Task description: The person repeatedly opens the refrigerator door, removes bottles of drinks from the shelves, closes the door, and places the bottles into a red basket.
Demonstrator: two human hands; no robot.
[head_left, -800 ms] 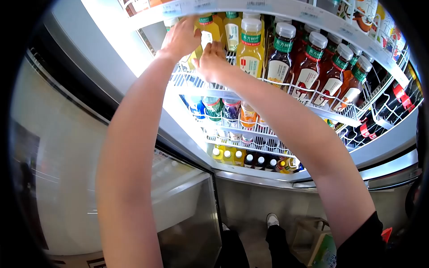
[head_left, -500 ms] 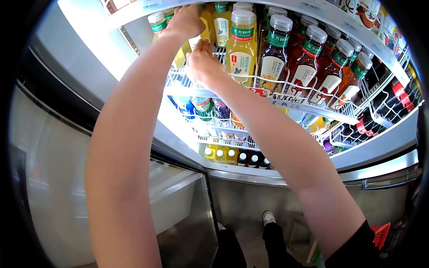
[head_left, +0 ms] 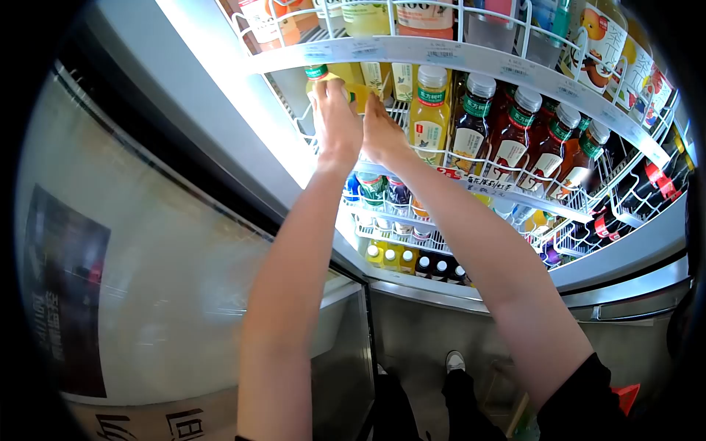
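My left hand (head_left: 337,121) reaches into the left end of a wire cooler shelf, its fingers bent round a bottle of yellow tea (head_left: 359,96) that is mostly hidden. Close on its right is my right hand (head_left: 385,137), with fingers stretched out and together, palm turned toward that bottle; whether it touches is hidden. Another yellow bottle with a green label (head_left: 316,72) stands behind the left fingers. To the right of both hands, an upright yellow tea bottle (head_left: 429,110) heads a row.
Dark tea bottles (head_left: 471,121) stand in rows to the right behind a white wire rail. Low overhead runs the upper shelf's edge (head_left: 441,53). Smaller bottles (head_left: 390,257) fill the bottom. An open glass door (head_left: 169,294) is at left.
My left hand has come down from the bottle tops to beside my right hand. The view has shifted, showing more of the upper shelf. My right hand stays by the yellow bottles.
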